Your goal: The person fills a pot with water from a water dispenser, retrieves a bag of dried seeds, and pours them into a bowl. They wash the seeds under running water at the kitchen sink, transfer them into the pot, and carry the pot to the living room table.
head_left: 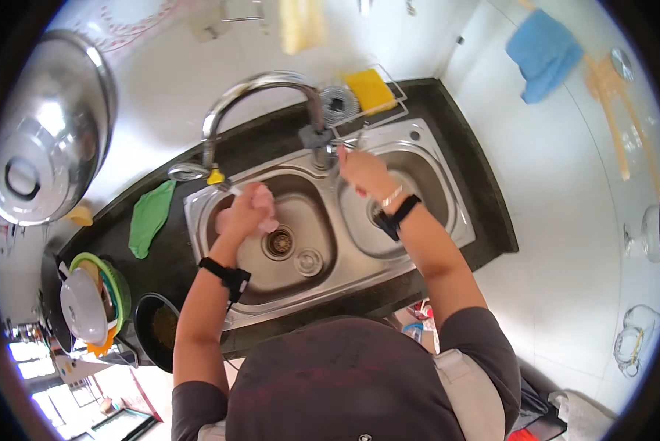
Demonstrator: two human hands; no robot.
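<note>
My left hand [246, 213] is closed on a pink cloth [265, 206] over the left basin [300, 220], just below the faucet's spout. The curved chrome faucet [260, 79] has a yellow piece [215, 176] at its outlet, and a short pale streak shows between it and my left hand. Over the right basin [359, 228], my right hand [367, 173] reaches to the faucet's base, with its fingers closed around the faucet handle [336, 147]. A round drain strainer [280, 243] and a metal drain cover [309, 262] lie in the left basin.
A green cloth [152, 219] lies on the dark counter. Left of the sink are a green basket [121, 283] with dishes and a black pan [156, 331]. Behind the faucet, a wire rack holds a steel scrubber [338, 104] and a yellow sponge [370, 91]. A blue cloth [543, 51] hangs at right.
</note>
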